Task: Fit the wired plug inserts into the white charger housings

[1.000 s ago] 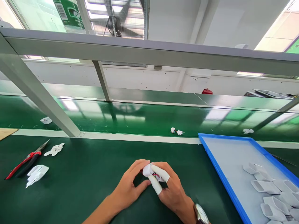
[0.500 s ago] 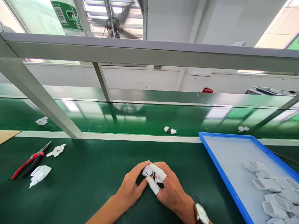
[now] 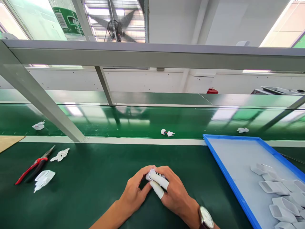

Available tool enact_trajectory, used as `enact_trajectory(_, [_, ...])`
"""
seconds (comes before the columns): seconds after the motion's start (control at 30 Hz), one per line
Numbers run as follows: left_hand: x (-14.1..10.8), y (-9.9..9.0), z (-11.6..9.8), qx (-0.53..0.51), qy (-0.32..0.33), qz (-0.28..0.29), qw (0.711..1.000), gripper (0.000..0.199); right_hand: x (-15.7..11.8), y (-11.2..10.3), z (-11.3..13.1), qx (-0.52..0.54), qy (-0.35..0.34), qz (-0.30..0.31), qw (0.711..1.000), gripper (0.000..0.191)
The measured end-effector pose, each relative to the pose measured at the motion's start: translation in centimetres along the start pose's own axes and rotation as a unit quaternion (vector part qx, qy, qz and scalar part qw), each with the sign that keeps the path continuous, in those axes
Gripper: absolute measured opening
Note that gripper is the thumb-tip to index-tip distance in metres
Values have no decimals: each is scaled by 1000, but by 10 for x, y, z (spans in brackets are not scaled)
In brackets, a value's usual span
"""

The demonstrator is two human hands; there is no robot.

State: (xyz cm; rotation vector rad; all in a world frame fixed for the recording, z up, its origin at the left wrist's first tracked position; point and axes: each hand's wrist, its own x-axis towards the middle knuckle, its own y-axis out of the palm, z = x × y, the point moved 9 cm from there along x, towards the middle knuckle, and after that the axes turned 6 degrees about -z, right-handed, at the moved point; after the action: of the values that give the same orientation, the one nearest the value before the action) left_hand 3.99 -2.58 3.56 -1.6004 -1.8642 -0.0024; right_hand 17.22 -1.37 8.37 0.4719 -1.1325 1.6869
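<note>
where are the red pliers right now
In the head view the red pliers lie on the green table at the far left, well away from both hands, just left of a small white plastic piece.

Both forearms are bare, with no sleeve reaching into view on either side. The left hand (image 3: 133, 194) wears nothing: no glove, ring or band shows on it. The right hand (image 3: 175, 195) has white finger cots (image 3: 160, 182) rolled over two of its fingers, probably the index and the thumb, though the overlap of the fingers makes it hard to be sure which. They are smooth, opaque and rounded at the tips. On the right wrist sits a wristwatch (image 3: 206, 217) with a round pale dial, a silver-coloured case and a dark strap, partly cut off by the near edge of the view.
</note>
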Motion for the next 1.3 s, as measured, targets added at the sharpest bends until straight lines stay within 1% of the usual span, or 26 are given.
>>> enact_trajectory(0.17, [2,0,-2,-11,-1,-12,1000,43,0,2,5,-29,-16,16,999,47])
enact_trajectory(0.4, [2,4,4,-59,-43,12,997,45,2,-4,0,15,5,-6,1000,51])
enact_trajectory(0.47, [2,4,3,-54,-34,12,998,45,1,-2,-1,17,7,-6,1000,51])
enact_trajectory(0.57, [3,3,-4,-17,10,-2,1000,46,-2,0,-6,27,23,-9,999,48])
enact_trajectory(0.63, [5,4,-11,13,40,-6,999,46,-5,2,-15,61,65,-7,996,42])
enact_trajectory(0.67, [5,6,-13,25,48,-5,999,47,-6,3,-23,90,101,-4,991,36])
enact_trajectory(0.7, [6,8,-15,34,49,-3,998,49,-9,5,-32,125,146,-3,981,29])
enact_trajectory(0.77, [6,11,-14,43,32,-8,999,52,-15,9,-52,201,249,-11,947,19])
enact_trajectory(0.83, [5,11,-12,38,14,-20,999,56,-23,14,-68,261,338,-27,904,23])
enact_trajectory(0.87, [5,11,-11,32,8,-26,999,58,-26,17,-73,282,370,-32,885,27])
enact_trajectory(0.9, [5,11,-11,27,5,-31,999,59,-28,19,-77,299,390,-34,870,31])
enact_trajectory(0.97, [6,9,-11,16,7,-43,999,60,-29,23,-80,319,404,-34,857,36])
enact_trajectory(1.03, [7,6,-12,14,18,-52,998,52,-27,24,-79,310,390,-29,867,39])
enact_trajectory(1.1, [10,3,-15,23,37,-56,998,40,-24,21,-76,262,360,-21,895,41])
enact_trajectory(1.17, [11,1,-18,41,54,-59,996,31,-20,18,-73,207,329,-8,921,42])
enact_trajectory(1.23, [12,0,-19,58,63,-65,994,30,-20,17,-73,188,324,6,927,40])
enact_trajectory(1.3, [14,0,-18,67,65,-69,993,31,-22,19,-77,204,338,11,919,39])
